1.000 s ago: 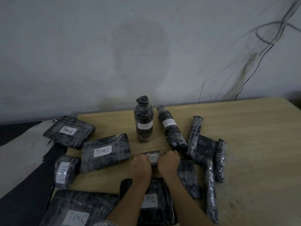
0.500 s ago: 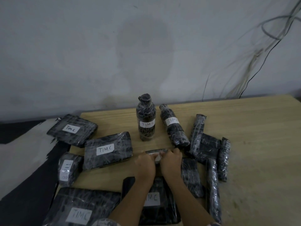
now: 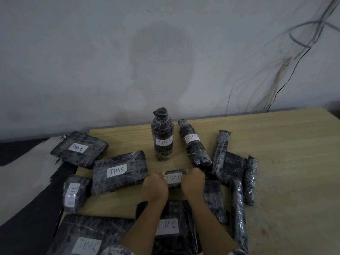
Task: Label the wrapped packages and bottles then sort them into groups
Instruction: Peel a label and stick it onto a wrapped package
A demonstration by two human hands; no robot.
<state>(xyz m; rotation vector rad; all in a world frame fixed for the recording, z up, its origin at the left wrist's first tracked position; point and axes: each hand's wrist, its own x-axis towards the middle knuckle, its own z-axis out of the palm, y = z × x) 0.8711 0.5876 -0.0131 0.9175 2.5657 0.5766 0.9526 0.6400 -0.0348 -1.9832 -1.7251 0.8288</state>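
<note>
While both hands grip it, the small package [image 3: 175, 184] lies between them near the middle of the wooden table [image 3: 285, 162]. The left hand [image 3: 156, 186] curls round its left end and the right hand [image 3: 193, 182] round its right end. Its white label [image 3: 173, 177], marked TIMB, faces up in the gap.

Every item is dark and wrapped in crinkled, glossy clear film. Just beyond the hands are two bottles: the upright bottle [image 3: 162, 138], labelled TIMC, and the lying bottle [image 3: 194, 144] beside it.

Four flat rectangular packs carry TIMC labels: the near pack [image 3: 184, 208] under the forearms, the corner pack [image 3: 88, 240] at the table's near left corner, the middle pack [image 3: 119, 173] left of the hands, and the far pack [image 3: 79, 149] overhanging the left edge. A stubby pack [image 3: 75, 194] sits at the left edge; its label is unreadable.

Right of the hands, five unlabelled bundles [image 3: 233, 168] lie touching and overlapping, four of them long and narrow.
</note>
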